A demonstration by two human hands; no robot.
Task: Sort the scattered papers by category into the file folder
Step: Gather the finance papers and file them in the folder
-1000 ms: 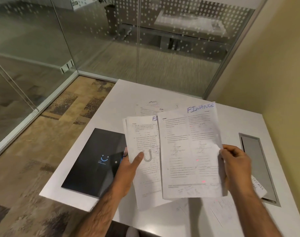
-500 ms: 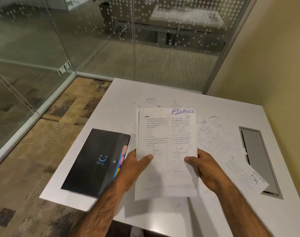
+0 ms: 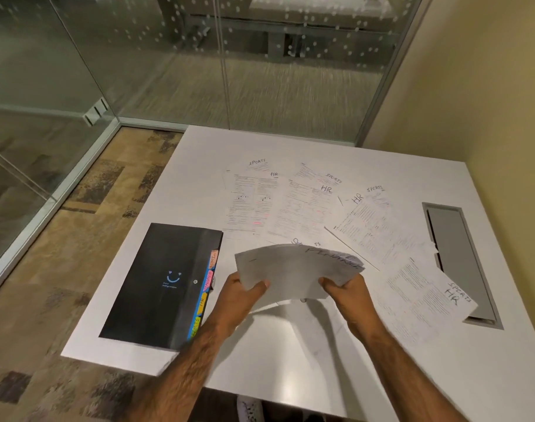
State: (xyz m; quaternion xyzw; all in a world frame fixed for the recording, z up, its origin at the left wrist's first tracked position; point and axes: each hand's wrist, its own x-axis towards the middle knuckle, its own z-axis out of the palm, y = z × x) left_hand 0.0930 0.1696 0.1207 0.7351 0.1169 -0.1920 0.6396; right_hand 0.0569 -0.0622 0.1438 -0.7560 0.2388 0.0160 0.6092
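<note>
The left hand (image 3: 238, 295) and the right hand (image 3: 343, 292) together hold a small stack of FINANCE sheets (image 3: 290, 266) above the near middle of the white counter (image 3: 290, 354). The left hand pinches the stack's near left corner, thumb on top. The right hand grips the near right edge with its fingers curled round the paper. The stack lies almost flat, clear of the counter, and its far edge carries the handwritten heading; the print is blurred. The black file folder (image 3: 156, 284) lies flat and closed on the left part of the counter, just beside the left hand, with a blue smile mark on its cover. Coloured index tabs (image 3: 207, 284) protrude along its right edge, between the folder and the left wrist; their labels cannot be read reliably. Loose sheets lie spread over the far and right parts of the counter and overlap one another. One sheet headed HR (image 3: 251, 202) lies far left, a second HR sheet (image 3: 302, 208) lies just right of it, and a third HR sheet (image 3: 369, 220) lies further right. Corners marked SPORTS show from beneath these. A sheet marked SPORTS and HR (image 3: 427, 293) lies at the near right, and its corner overlaps a grey recessed hatch (image 3: 455, 257) in the counter.
</note>
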